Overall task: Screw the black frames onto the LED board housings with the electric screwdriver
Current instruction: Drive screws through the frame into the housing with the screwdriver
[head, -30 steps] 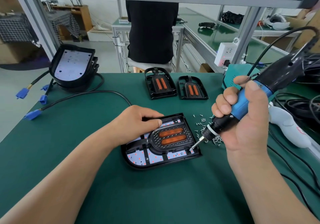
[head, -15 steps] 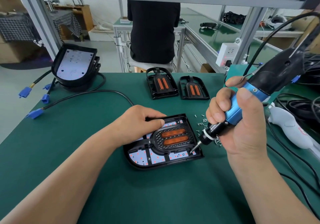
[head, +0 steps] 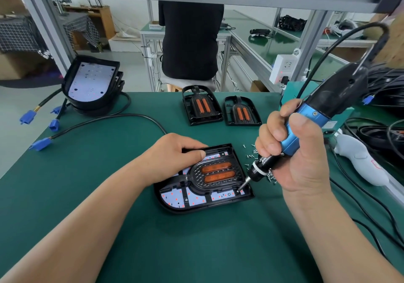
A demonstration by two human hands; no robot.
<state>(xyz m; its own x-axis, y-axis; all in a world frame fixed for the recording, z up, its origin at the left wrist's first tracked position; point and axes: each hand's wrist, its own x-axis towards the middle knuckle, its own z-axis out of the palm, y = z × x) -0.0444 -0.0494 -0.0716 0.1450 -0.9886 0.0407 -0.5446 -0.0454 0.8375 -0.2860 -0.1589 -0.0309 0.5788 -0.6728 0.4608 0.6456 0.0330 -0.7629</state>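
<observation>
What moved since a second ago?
The right hand tipped the electric screwdriver a little more upright, its bit staying at the black frame's near right corner. Nothing was grabbed or let go. The left hand kept holding the housing down.

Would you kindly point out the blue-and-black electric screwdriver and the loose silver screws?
Blue-and-black electric screwdriver (head: pixel 289 140): head view, blue grip section.
Loose silver screws (head: pixel 251 156): head view, cluster left of the tool.

A person in black (head: pixel 190 42) is seated on a stool beyond the table's (head: pixel 87 173) far edge. A white socket block (head: pixel 284 68) is mounted on a frame post near the far right corner. A pale grey handheld tool (head: pixel 360 162) is laid along the right edge, near coiled black cables (head: pixel 387 83).
</observation>
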